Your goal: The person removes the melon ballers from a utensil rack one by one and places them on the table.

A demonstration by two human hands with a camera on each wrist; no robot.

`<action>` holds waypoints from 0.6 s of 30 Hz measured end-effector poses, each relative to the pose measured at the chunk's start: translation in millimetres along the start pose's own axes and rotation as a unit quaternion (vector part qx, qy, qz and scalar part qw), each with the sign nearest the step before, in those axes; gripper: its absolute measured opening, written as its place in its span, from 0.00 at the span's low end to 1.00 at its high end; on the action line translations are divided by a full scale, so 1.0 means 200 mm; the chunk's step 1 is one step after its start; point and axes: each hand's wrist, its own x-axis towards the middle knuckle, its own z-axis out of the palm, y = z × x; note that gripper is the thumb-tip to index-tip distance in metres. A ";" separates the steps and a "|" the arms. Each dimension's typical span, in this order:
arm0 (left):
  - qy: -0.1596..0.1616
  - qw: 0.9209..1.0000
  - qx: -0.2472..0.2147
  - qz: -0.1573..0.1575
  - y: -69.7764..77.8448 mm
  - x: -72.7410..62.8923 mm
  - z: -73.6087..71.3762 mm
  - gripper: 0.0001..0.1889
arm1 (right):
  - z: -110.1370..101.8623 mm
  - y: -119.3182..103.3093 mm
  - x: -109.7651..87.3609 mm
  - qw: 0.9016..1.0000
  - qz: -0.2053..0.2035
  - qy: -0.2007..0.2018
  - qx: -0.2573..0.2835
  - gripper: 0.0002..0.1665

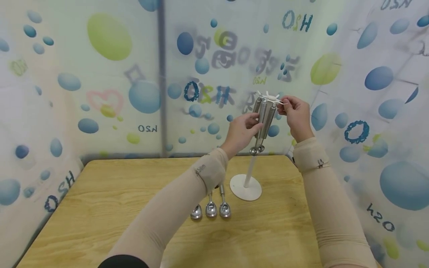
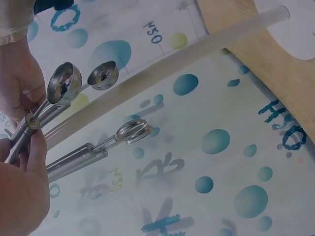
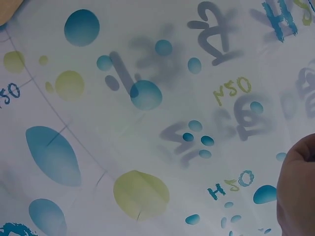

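A white stand with a round base and hooked top stands near the table's far edge. Several metal ice cream scoops hang from its hooks, bowls downward. My left hand holds one by its handle, thumb and fingers on opposite sides; the left wrist view shows the scoop bowls beyond the fingers. At the top of the stand, my right hand pinches the tip of a white hook. In the right wrist view only part of a hand shows at the edge.
On the wooden table, three more scoops lie side by side left of the stand, partly hidden by my left forearm. A patterned curtain hangs close behind the table and along both sides.
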 end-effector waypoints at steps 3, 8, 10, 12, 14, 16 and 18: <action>-0.006 1.000 -0.002 0.000 0.00 -0.01 -0.01 0.20 | -0.01 0.00 -0.01 1.000 0.005 0.001 -0.007 0.11; -0.005 1.000 -0.015 -0.012 -0.02 -0.04 -0.03 0.19 | -0.01 0.00 -0.01 1.000 0.011 -0.001 -0.013 0.11; -0.001 1.000 -0.016 -0.014 -0.04 -0.05 -0.04 0.19 | -0.01 0.00 0.00 1.000 0.013 -0.001 -0.010 0.11; 0.003 1.000 -0.014 -0.015 -0.06 -0.05 -0.06 0.20 | -0.01 0.00 0.00 1.000 0.013 -0.001 -0.009 0.12; 0.004 1.000 -0.007 -0.012 -0.07 -0.06 -0.08 0.20 | -0.01 0.00 0.00 1.000 0.010 0.000 -0.008 0.11; -0.001 1.000 -0.006 -0.010 -0.09 -0.06 -0.10 0.21 | 0.00 0.01 0.00 1.000 0.008 0.002 -0.003 0.11; -0.003 1.000 -0.006 -0.011 -0.10 -0.08 -0.13 0.20 | 0.00 0.01 0.00 1.000 0.007 0.001 0.000 0.11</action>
